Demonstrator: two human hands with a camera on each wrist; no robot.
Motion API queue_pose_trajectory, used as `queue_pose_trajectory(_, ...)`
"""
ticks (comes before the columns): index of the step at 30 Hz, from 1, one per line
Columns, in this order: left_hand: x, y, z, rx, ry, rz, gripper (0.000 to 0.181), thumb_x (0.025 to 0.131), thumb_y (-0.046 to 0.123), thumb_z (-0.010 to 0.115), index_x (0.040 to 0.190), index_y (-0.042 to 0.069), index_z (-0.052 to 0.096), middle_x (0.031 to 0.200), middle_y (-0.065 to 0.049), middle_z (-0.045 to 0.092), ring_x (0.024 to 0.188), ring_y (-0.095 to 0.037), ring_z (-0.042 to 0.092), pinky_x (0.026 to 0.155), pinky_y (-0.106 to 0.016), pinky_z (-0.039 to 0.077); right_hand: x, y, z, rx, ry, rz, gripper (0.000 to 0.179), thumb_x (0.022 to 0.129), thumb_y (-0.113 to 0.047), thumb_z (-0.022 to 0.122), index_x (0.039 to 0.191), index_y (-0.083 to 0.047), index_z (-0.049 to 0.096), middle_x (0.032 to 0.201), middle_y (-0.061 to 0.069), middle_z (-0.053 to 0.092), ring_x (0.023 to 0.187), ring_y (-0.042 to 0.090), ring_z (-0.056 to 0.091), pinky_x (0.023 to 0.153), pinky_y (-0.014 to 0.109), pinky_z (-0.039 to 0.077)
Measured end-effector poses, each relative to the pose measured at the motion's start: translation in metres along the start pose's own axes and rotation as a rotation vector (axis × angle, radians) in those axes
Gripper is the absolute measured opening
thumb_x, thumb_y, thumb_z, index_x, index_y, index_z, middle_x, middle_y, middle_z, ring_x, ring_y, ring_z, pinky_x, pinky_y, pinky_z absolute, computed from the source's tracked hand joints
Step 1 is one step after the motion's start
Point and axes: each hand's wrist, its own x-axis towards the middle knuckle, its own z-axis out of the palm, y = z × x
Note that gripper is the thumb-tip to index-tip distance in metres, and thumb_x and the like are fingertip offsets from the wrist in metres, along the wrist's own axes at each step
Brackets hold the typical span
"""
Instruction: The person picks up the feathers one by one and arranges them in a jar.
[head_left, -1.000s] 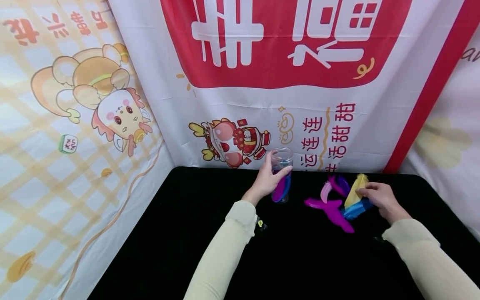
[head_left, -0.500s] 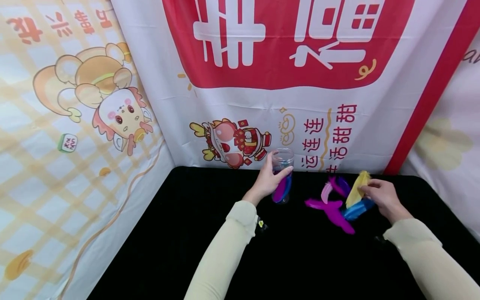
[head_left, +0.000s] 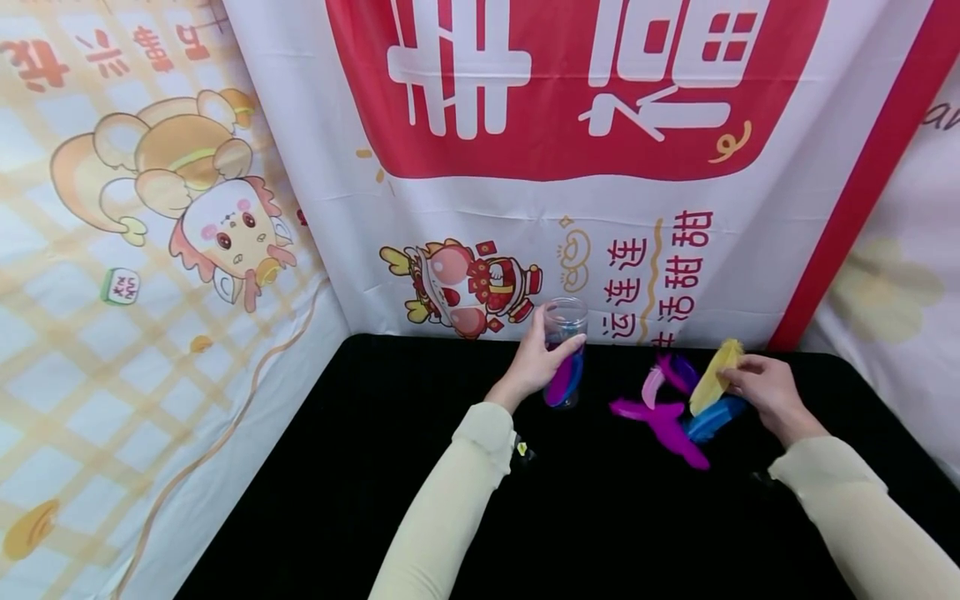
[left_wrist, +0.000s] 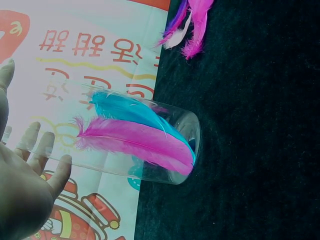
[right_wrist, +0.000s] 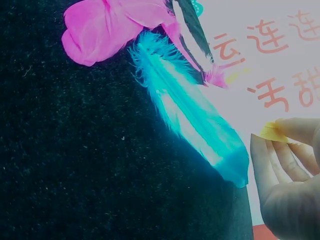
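My left hand (head_left: 534,357) grips a clear glass cup (head_left: 567,312) that stands near the table's back edge. Inside the cup lean a magenta feather (left_wrist: 137,142) and a blue feather (left_wrist: 135,114). On the right, my right hand (head_left: 767,395) pinches a yellow feather (head_left: 716,379) between thumb and fingertips, above the loose feathers. Just below it a blue feather (right_wrist: 192,107) lies on the table. Magenta feathers (head_left: 667,425), a pale pink feather (head_left: 652,385) and a purple feather (head_left: 684,372) lie to its left.
A black cloth covers the table (head_left: 600,525). Right behind its back edge hangs a white and red printed curtain (head_left: 465,200), and a checked yellow curtain (head_left: 150,350) borders the left side.
My right hand has lifted the yellow feather slightly and shifted a little to the right. My left hand keeps its grip on the cup in the same place.
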Motion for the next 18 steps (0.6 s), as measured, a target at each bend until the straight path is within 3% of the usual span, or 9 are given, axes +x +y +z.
queue_pose_trajectory(18, -0.0008, 0.0032, -0.0019, -0.005, -0.008, -0.007, 0.075, 0.096, 0.046, 0.070, 0.155, 0.027, 0.029, 0.143, -0.011, 0.051, 0.134, -0.024, 0.051, 0.113, -0.044, 0.040, -0.0025, -0.0096, -0.0045, 0.024, -0.013, -0.023, 0.046, 0.099, -0.011, 0.067, 0.130, 0.019, 0.052, 0.091, -0.012, 0.065, 0.080, 0.000, 0.067, 0.076, 0.026, 0.060)
